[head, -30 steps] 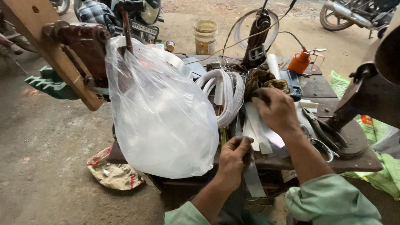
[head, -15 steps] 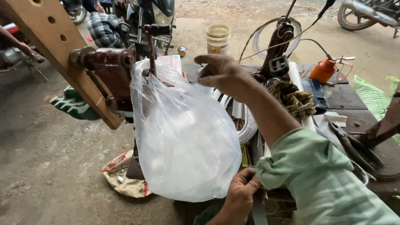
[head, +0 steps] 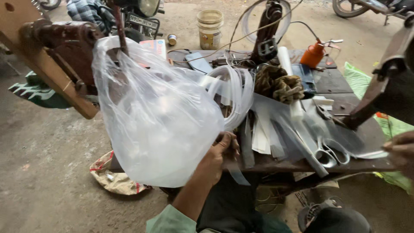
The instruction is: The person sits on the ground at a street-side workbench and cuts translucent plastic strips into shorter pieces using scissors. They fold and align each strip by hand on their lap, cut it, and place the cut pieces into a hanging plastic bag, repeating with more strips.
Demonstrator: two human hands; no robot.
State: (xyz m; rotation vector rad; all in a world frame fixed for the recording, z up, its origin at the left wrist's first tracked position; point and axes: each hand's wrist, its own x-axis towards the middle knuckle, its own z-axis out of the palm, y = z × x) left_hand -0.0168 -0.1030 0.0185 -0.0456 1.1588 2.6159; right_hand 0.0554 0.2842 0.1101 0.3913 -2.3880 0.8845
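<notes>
Left hand, fingers curled around lower right edge of clear plastic bag together with a pale flat strip hanging below. Bag puffed out, mouth hooked up on rusty iron machine bolted to slanted wooden beam, left of worktop. Right hand at frame's right edge, mostly cut off; fingers' opening cannot be told. On worktop: coil of white tubing, loose pale strips, scissors, knotted rope, orange oil can. Yellow bucket on ground behind.
</notes>
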